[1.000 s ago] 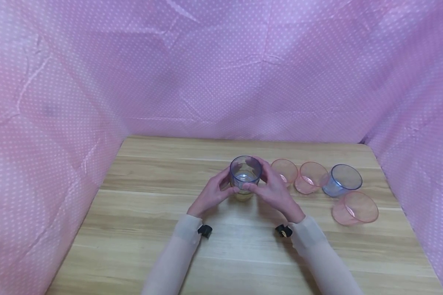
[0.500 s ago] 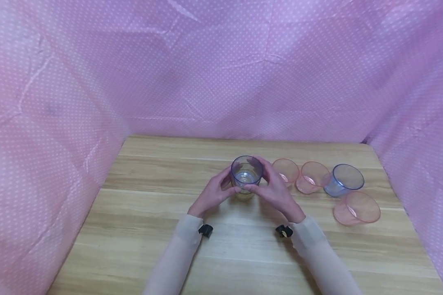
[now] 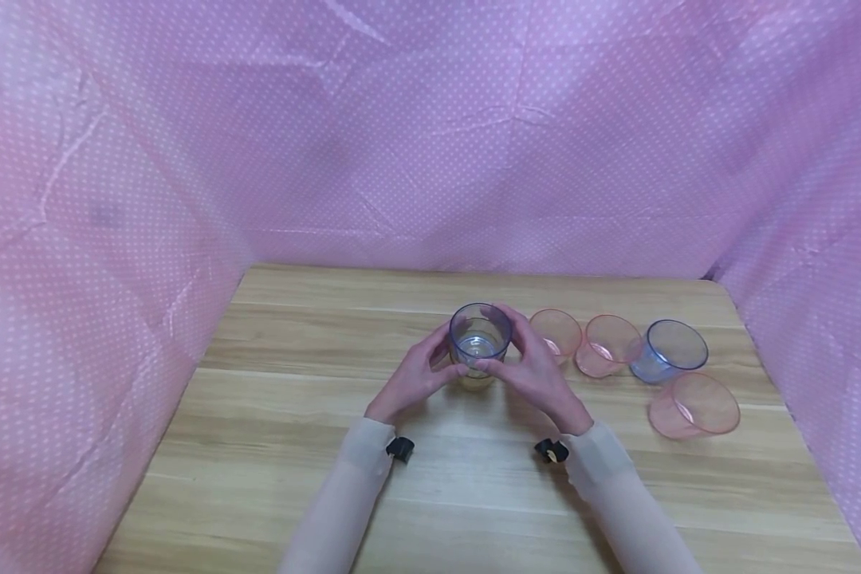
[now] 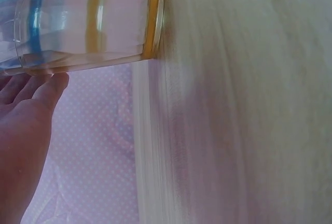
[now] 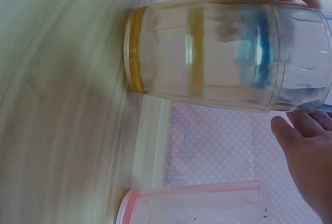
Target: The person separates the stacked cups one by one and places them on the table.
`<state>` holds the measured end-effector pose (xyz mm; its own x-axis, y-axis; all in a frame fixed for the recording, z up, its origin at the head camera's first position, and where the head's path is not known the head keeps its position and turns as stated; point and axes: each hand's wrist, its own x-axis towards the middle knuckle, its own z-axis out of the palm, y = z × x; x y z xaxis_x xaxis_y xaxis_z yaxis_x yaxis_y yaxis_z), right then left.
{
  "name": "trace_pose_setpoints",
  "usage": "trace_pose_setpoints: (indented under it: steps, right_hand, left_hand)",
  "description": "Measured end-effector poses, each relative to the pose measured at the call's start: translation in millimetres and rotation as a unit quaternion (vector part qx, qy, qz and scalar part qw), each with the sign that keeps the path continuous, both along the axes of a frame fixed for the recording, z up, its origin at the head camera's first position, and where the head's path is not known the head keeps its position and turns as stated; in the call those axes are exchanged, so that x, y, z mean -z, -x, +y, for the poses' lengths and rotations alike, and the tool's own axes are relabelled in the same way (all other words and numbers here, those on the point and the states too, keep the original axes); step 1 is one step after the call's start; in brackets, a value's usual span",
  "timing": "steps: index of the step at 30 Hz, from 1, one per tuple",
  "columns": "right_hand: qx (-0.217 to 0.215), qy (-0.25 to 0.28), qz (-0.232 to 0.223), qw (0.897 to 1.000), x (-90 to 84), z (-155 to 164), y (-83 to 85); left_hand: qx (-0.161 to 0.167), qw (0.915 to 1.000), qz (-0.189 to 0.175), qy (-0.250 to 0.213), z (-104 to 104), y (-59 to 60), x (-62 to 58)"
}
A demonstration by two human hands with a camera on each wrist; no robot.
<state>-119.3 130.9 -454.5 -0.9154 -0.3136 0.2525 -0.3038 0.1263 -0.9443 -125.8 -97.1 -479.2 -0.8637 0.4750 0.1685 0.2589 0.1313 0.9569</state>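
Note:
A clear blue-rimmed cup (image 3: 479,339) stands upright, nested in a clear yellow cup (image 3: 477,384). My left hand (image 3: 414,376) holds the stack from the left, fingers curved round the upper part. From the other side my right hand (image 3: 540,378) grips it, its thumb across the front. In the right wrist view the yellow cup (image 5: 166,53) has its base on the table, with a second yellow band and a blue band showing through its wall. The left hand's fingers (image 4: 49,92) sit along the stack's side. The fingers' far ends are partly hidden behind the cups.
Right of the hands stand two pink cups, one pink cup (image 3: 564,335) close to the right hand and another pink cup (image 3: 603,351). Farther right are a blue cup (image 3: 666,355) and a third pink cup (image 3: 689,408) nearer the front. Pink dotted cloth (image 3: 430,159) surrounds the wooden table (image 3: 280,446).
Both hands keep their hold on the stack. The blue cup seems to sit very slightly lower than a second ago; the other cups stay in place.

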Motion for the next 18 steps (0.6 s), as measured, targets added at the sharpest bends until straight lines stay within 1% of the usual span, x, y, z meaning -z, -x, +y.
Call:
trace_pose_setpoints:
  steps: [9,14,18]
  right_hand:
    - [0.005,0.000,0.022,1.000,-5.3,-0.7,-1.8]
    - [0.006,0.011,0.027,1.000,-6.1,-0.8,-2.4]
    - [0.006,0.020,0.038,0.999,-7.3,-1.3,-3.0]
  left_hand:
    - [-0.007,0.9998,-0.017,-0.004,0.5,-0.6,-1.1]
    - [-0.013,0.9994,-0.030,-0.005,1.5,-0.5,-0.7]
    - [-0.014,0.9994,-0.030,-0.004,2.0,-0.8,-0.3]
